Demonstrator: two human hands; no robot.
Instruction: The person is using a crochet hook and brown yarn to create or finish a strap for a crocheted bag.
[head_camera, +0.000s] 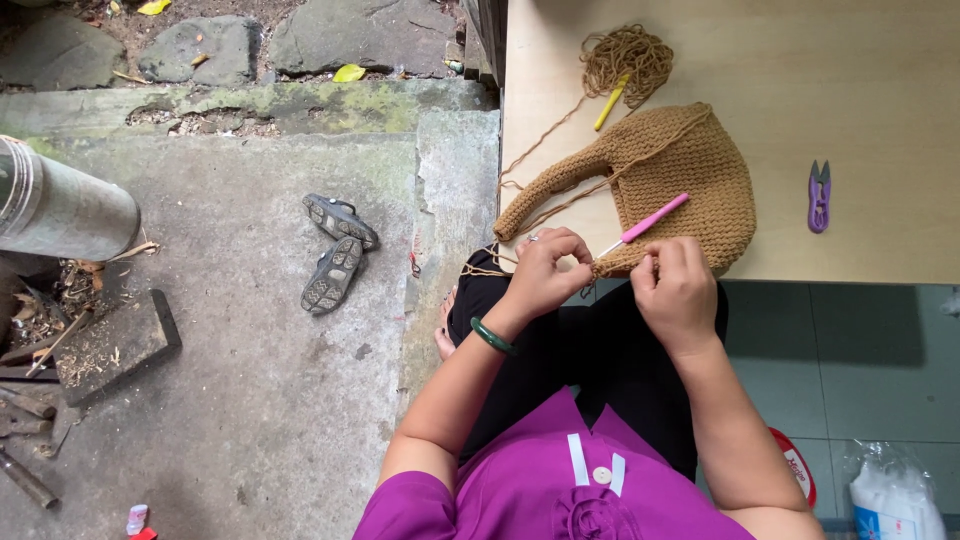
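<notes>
Crochet work sits at the near edge of the pale wooden surface (860, 150): our right hand (680, 290) has its fingers closed on the pink-handled hook (645, 222), and our left hand (545, 272) pinches the brown yarn (540, 150) at the bag's rim. We judge the brown crocheted bag (680, 175) nearly done, body and handle formed, only the rim edge left. Loose yarn, a yellow hook (610, 103) and purple snips (819, 195) lie beyond.

Head view: looks steeply down from the person's head, close over the lap
Faces: desk (860, 120) edge ahead, concrete floor (250, 330) left
</notes>
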